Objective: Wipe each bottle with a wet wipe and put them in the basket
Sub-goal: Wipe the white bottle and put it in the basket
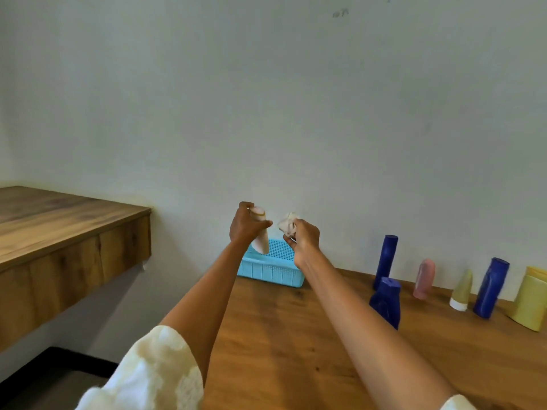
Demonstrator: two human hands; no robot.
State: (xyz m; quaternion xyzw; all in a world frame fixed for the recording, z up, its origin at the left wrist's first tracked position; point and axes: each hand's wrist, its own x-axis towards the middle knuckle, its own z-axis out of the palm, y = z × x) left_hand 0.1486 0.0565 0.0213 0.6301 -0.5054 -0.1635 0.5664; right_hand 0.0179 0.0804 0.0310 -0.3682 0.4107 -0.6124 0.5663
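Note:
My left hand [246, 224] grips a pale cream bottle [261, 237] near its top and holds it upright in the air above the light blue basket [270, 272]. Just to the right of it, apart from the bottle, my right hand [305, 239] pinches a crumpled white wet wipe [287, 224]. The basket stands against the wall at the table's left end. Along the wall to the right stand a tall blue bottle [385, 260], a shorter blue bottle [386, 301], a pink bottle [424, 279], an olive tube [461, 290], another blue bottle [491, 287] and a yellow bottle [531, 297].
The wooden table [296, 344] runs from the basket to the right edge of view. A second wooden counter [68, 232] stands higher at the left, with a gap and dark floor [44, 371] between the two. A plain wall fills the background.

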